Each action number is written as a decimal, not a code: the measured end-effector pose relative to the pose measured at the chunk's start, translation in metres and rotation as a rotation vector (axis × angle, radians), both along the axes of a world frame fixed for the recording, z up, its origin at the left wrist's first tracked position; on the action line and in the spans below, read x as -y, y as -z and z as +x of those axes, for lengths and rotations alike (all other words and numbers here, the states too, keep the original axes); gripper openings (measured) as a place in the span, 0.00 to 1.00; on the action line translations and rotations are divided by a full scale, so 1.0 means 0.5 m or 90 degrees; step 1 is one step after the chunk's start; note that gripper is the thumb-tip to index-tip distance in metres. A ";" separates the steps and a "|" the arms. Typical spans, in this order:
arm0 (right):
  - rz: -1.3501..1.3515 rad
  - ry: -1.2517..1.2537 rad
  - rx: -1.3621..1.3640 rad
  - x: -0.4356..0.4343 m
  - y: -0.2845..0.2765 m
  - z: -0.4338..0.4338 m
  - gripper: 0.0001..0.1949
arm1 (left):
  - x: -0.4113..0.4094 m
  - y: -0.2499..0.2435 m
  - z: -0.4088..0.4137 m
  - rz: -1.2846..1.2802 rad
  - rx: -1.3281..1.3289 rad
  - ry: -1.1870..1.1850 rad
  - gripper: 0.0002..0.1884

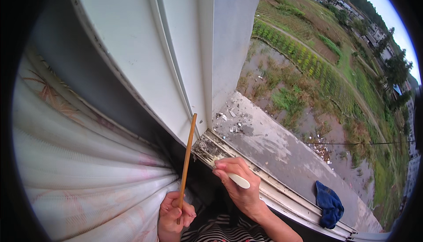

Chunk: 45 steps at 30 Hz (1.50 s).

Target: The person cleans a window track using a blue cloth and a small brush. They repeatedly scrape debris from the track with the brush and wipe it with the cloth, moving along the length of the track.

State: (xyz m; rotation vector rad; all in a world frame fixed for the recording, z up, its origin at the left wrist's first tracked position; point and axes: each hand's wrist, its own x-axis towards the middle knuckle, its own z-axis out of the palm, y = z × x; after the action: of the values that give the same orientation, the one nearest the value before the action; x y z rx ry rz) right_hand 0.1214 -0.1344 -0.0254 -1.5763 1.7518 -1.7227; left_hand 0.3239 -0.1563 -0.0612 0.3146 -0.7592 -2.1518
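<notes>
My right hand (238, 184) pinches a small brush with a pale, rounded handle (240, 181). Only a little of its cream-coloured head shows past my fingertips, over the inner end of the window track (290, 195). Dark grit and dirt (208, 147) fill that corner of the track, beside the white window frame (201, 76). A slim wooden stick, like a chopstick (187, 162), rises from my left hand (175, 210), gripped between thumb and fingers. Its upper tip overlaps the frame in the picture; whether it touches I cannot tell.
A pleated patterned curtain (99, 182) hangs at the left, close to my left hand. Outside the track, a concrete ledge (264, 142) bears loose rubble (233, 123). A blue cloth (328, 205) drapes over the track at the right. Beyond the ledge is a drop to fields (317, 63).
</notes>
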 end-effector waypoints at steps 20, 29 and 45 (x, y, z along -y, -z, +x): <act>0.016 -0.041 0.270 0.052 0.028 0.024 0.07 | -0.011 0.017 0.011 0.008 -0.050 0.023 0.24; -0.051 -0.029 0.405 0.034 0.010 0.009 0.07 | -0.018 0.018 0.004 0.011 -0.047 0.013 0.24; 0.123 -0.089 0.353 -0.021 -0.039 -0.045 0.06 | -0.018 0.011 0.005 0.016 -0.046 0.007 0.23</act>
State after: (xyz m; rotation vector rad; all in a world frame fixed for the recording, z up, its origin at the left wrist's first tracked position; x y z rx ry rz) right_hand 0.0988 -0.1240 -0.0058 -0.9866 1.4384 -1.6544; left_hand 0.3263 -0.1472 -0.0664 0.2438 -0.6952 -2.1722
